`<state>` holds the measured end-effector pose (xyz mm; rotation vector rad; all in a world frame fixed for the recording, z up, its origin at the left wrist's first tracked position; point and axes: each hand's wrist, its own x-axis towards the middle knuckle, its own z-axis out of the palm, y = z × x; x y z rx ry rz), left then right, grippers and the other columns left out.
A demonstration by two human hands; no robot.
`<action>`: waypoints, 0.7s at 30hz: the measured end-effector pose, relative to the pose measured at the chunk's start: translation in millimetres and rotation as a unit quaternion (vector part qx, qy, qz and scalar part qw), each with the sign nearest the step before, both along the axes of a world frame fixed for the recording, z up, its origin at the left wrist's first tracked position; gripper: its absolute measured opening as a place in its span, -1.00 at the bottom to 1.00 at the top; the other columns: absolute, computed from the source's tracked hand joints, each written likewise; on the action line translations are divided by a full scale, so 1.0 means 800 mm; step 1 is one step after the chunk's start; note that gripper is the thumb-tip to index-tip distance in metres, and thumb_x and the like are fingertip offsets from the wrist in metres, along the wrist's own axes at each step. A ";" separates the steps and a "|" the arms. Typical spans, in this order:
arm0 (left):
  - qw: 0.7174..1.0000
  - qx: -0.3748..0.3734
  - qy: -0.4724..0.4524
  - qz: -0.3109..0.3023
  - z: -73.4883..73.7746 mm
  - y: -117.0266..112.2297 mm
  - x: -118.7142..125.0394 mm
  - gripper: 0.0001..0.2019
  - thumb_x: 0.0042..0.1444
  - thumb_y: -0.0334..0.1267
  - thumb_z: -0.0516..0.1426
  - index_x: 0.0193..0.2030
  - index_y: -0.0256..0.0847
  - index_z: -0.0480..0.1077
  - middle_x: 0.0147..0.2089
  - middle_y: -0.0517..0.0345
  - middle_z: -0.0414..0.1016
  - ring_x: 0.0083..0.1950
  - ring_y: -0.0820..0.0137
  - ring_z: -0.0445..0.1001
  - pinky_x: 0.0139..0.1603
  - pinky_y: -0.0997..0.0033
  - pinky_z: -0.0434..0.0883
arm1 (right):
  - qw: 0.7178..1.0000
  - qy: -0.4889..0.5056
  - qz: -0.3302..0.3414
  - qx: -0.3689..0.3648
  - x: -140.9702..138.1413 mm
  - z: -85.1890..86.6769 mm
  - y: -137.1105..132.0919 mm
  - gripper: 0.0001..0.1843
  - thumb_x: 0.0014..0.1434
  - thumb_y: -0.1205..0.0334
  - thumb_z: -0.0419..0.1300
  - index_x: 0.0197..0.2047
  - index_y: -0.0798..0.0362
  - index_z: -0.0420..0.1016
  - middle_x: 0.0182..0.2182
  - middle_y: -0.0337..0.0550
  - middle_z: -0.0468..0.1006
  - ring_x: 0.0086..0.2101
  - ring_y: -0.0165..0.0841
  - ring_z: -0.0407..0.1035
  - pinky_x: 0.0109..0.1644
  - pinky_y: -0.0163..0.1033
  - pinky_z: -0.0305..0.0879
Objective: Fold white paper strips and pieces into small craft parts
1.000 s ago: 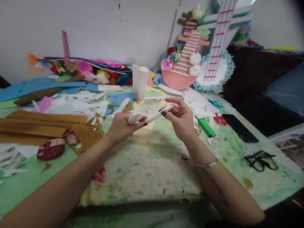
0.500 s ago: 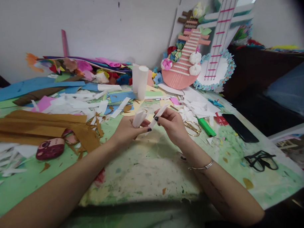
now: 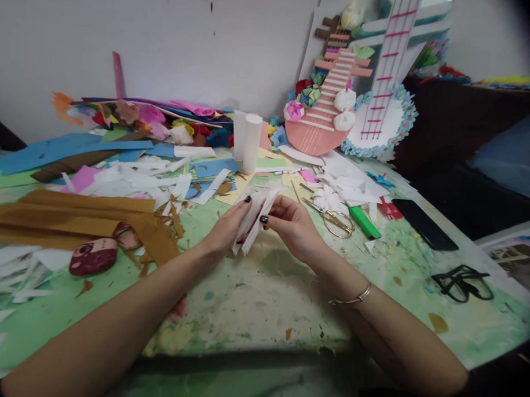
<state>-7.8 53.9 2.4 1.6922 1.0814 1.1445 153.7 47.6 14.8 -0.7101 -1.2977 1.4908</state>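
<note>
Between my hands, just above the table, are folded white paper strips. My left hand [image 3: 226,230] is closed on one folded white paper strip [image 3: 249,217], its thumb lying along the face. With thumb and fingers my right hand [image 3: 294,223] pinches another white paper strip [image 3: 265,213] close beside it. The two strips stand tilted, nearly parallel, with their lower ends almost together. Whether they are joined there I cannot tell. Gold-handled scissors [image 3: 339,223] lie right of my right hand, and a white paper flower [image 3: 329,197] rests just behind them.
White paper rolls [image 3: 251,144] stand behind my hands. Brown crepe paper [image 3: 74,219], white scraps [image 3: 129,180] and a maroon case [image 3: 93,255] lie left. On the right are a green tube [image 3: 364,221], a phone [image 3: 424,223] and black glasses [image 3: 462,283]. Paper instruments [image 3: 320,127] lean on the wall.
The strips have come together and now stand side by side, where before they were held apart. My left thumb has moved up along the paper. The view has shifted slightly.
</note>
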 end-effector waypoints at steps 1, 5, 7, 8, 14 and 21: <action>1.000 -0.005 -0.008 0.017 0.000 0.000 0.000 -0.52 0.24 0.21 -0.06 -0.33 -0.20 0.32 -0.55 0.23 0.32 -0.58 0.47 0.22 -0.63 0.45 0.20 | 1.000 0.000 -0.007 -0.002 0.000 -0.002 0.001 -0.70 -0.13 0.21 0.43 -0.30 0.02 0.48 -0.39 -0.24 0.56 -0.37 -0.41 0.42 -0.22 -0.25 0.39; 0.994 -0.081 -0.068 -0.008 0.005 -0.001 0.000 -0.57 0.14 0.19 0.08 -0.36 -0.20 0.35 -0.57 0.27 0.30 -0.58 0.49 0.18 -0.62 0.47 0.14 | 1.000 0.000 -0.022 -0.011 0.003 -0.005 0.005 -0.70 -0.17 0.22 0.44 -0.33 0.03 0.50 -0.36 -0.21 0.59 -0.34 -0.38 0.45 -0.17 -0.21 0.41; 0.993 -0.087 -0.069 -0.028 0.006 -0.002 -0.001 -0.55 0.13 0.20 0.09 -0.43 -0.20 0.32 -0.60 0.28 0.24 -0.61 0.51 0.13 -0.62 0.48 0.10 | 1.000 -0.011 -0.017 -0.011 0.004 -0.007 0.006 -0.71 -0.15 0.21 0.44 -0.31 0.02 0.52 -0.35 -0.20 0.61 -0.32 -0.37 0.46 -0.14 -0.19 0.42; 0.994 -0.081 -0.066 -0.029 0.006 -0.002 -0.001 -0.54 0.13 0.21 0.09 -0.45 -0.20 0.30 -0.60 0.28 0.22 -0.61 0.51 0.12 -0.62 0.47 0.10 | 1.000 -0.018 -0.013 -0.008 0.004 -0.008 0.007 -0.72 -0.13 0.21 0.43 -0.30 0.02 0.53 -0.35 -0.20 0.61 -0.32 -0.36 0.46 -0.12 -0.17 0.42; 1.000 -0.002 0.005 -0.025 0.005 0.003 -0.007 -0.50 0.16 0.24 0.04 -0.44 -0.21 0.35 -0.51 0.22 0.25 -0.50 0.45 0.20 -0.54 0.46 0.17 | 0.999 -0.043 -0.001 0.018 0.002 -0.014 0.007 -0.78 -0.07 0.19 0.42 -0.34 0.03 0.53 -0.33 -0.19 0.60 -0.26 -0.34 0.48 0.04 -0.07 0.39; 0.997 0.068 0.042 -0.007 0.011 0.004 -0.010 -0.48 0.18 0.20 0.05 -0.51 -0.22 0.44 -0.49 0.17 0.27 -0.41 0.41 0.32 -0.44 0.46 0.33 | 1.000 -0.027 0.011 0.006 0.001 -0.012 0.006 -0.74 -0.06 0.16 0.43 -0.28 0.03 0.55 -0.30 -0.18 0.62 -0.25 -0.33 0.51 0.09 -0.03 0.38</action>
